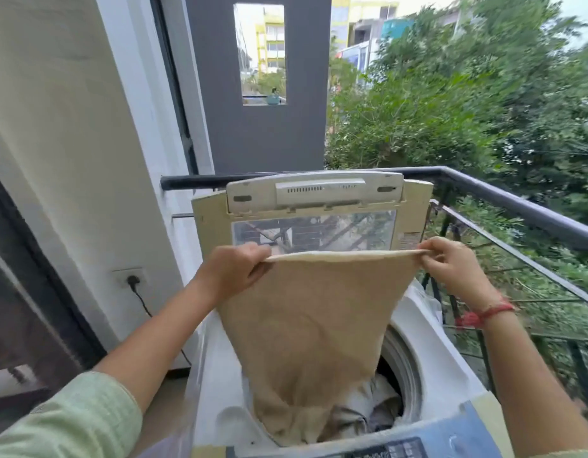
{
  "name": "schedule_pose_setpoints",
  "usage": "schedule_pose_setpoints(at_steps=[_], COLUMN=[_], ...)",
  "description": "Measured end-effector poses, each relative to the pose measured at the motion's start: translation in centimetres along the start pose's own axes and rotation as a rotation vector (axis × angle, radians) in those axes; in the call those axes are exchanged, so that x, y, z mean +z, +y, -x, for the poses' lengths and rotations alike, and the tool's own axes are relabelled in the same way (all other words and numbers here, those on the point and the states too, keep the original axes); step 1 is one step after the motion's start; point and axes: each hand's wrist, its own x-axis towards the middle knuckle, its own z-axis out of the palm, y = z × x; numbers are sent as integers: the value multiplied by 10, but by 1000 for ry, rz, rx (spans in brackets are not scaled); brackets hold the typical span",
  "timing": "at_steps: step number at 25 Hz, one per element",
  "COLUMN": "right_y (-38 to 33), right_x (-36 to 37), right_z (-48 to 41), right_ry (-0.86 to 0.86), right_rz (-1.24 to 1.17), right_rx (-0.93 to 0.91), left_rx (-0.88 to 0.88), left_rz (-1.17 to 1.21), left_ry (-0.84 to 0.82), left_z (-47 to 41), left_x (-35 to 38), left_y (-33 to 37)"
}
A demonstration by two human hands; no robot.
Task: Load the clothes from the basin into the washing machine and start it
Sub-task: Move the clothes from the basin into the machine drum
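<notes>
Loading was judged partway: beige cloth [306,325], pinched by left hand [233,269] and right hand [451,262], was hung into washing machine [428,345] over other clothes [382,404]. Starting was not yet done.

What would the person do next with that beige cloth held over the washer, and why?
Probably lower both hands and let go. The left hand and right hand pinch the beige cloth by its top edge, its lower end already lies in the drum on other clothes, and the lid stands open.
</notes>
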Motion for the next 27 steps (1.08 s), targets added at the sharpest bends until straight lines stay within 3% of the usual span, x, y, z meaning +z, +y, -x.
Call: schedule_pose_setpoints(at_steps=[3,5,8,9,11,12,14,15,17,19,20,21,22,24,25,27], right_y=[19,24,28,26,17,9,-3,-4,10,30,40,48,51,51,47,45], right_x=[24,39,58,61,64,63,54,48,34,20,16,17,23,45,57,80], right_z=[7,7,0,-4,-10,-10,-1,6,24,43,51,58,65,75,78,77], right_ry=[-30,-108,-226,-201,-15,121,380,426,251,-285,-576,-799,-942,-1059,-1111,-1193], right_rz=[52,65,117,120,59,-8,-166,-210,-198,-68,88,258,403,601,663,649], right_rx=[45,41,29,39,52,46,-6,-34,-30,88,169,213,210,154,119,134], left_rx=[119,104,-276,-446,-618,-639,-564,-500,-349,-147,-32,43,58,-30,-87,-227], left_rz=[-144,-143,-187,-186,-139,-103,-55,-65,-103,-179,-181,-131,-36,143,190,296], left_ry=[-115,-180,-303,-396,-521,-478,-195,-83,21,-18,-159,-406,-736,-1358,-1513,-1637], left_z=[23,25,11,3,-14,-20,-23,-20,3,42,63,79,92,107,109,104], left_x=[34,53,52,49,45,43,42,43,50,67,74,78,82,96,105,117], left_y=[10,5,8,11,16,18,19,20,33,58,73,86,96,112,116,118])
